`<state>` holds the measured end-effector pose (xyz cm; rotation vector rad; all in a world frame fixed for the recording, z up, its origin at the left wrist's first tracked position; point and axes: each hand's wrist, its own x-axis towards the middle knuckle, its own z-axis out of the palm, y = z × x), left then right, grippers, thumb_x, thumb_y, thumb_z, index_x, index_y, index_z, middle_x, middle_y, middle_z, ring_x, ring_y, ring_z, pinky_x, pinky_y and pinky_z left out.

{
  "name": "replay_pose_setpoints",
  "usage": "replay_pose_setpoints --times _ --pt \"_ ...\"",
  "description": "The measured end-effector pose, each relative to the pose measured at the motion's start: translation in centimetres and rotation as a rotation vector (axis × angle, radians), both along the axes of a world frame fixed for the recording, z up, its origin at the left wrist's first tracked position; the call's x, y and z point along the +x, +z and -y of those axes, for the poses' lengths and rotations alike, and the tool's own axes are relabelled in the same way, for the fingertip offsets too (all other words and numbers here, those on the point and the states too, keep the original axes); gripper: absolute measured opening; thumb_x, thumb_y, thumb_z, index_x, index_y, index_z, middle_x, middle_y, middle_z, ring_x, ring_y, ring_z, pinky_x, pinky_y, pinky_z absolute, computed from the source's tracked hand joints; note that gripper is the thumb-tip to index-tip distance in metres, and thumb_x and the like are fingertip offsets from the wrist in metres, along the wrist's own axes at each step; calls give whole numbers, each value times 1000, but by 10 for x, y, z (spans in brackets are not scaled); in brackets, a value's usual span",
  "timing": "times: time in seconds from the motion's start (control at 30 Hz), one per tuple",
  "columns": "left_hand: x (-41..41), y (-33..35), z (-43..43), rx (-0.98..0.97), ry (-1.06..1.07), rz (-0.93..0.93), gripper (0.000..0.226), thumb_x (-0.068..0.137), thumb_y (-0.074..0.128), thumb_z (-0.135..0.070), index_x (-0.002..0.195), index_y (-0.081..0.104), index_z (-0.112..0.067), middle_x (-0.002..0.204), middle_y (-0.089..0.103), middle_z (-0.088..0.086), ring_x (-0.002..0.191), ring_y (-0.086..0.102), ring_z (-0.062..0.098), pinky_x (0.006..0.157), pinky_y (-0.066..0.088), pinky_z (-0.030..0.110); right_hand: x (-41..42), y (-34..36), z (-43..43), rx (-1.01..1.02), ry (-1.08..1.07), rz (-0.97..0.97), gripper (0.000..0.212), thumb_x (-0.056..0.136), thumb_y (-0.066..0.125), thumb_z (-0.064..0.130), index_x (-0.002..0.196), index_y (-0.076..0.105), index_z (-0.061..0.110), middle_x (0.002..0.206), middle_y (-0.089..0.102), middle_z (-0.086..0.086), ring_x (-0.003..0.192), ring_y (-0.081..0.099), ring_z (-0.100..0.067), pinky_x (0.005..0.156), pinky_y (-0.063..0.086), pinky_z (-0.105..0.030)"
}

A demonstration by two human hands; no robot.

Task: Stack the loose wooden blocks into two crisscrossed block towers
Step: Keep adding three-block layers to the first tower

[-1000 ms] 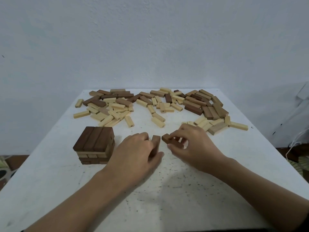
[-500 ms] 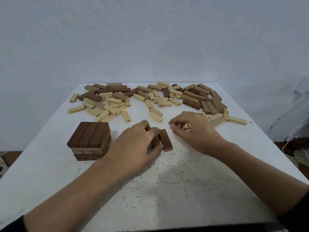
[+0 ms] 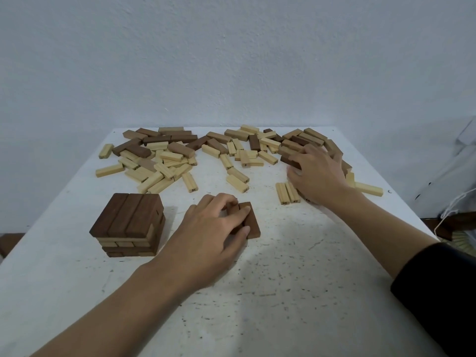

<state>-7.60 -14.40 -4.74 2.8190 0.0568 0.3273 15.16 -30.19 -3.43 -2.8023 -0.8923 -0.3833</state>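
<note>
Your left hand (image 3: 213, 228) curls round two blocks (image 3: 252, 222), right hand (image 3: 318, 173) pinches a third block (image 3: 290, 162) by the table's (image 3: 283, 292) right edge; tugging may spill neighbours (image 3: 293, 144).

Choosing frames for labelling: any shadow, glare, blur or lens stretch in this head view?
Head view: soft light, no glare; a faint shadow on the table right of the left hand and its dark blocks; the right hand, at the loose blocks, looks slightly smeared; the wide lens stretches the forearms.
</note>
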Motion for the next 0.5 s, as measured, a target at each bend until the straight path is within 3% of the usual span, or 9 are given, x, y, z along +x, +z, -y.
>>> replay_pose_setpoints --times 0.1,0.3,0.5 --pt "-1 0 1 5 5 5 57 100 26 -54 146 51 -32 139 40 -13 129 31 7 106 35 35 0 0 -2 42 -5 12 26 98 52 30 114 69 19 112 58 0 111 53 -23 99 29 -47" --pt "-1 0 -2 -11 12 9 54 102 31 -53 147 50 -31 140 37 -14 130 28 5 104 32 29 0 -2 -4 121 -1 -6 14 96 57 22 107 66 21 110 62 1 110 54 -24 97 28 -46" --pt "-2 0 -3 -33 19 21 50 104 36 -49 148 50 -30 146 40 -14 137 28 4 109 31 30 -5 -3 -5 238 77 -18 11 95 62 17 105 66 21 102 59 13 105 56 -19 96 28 -45"
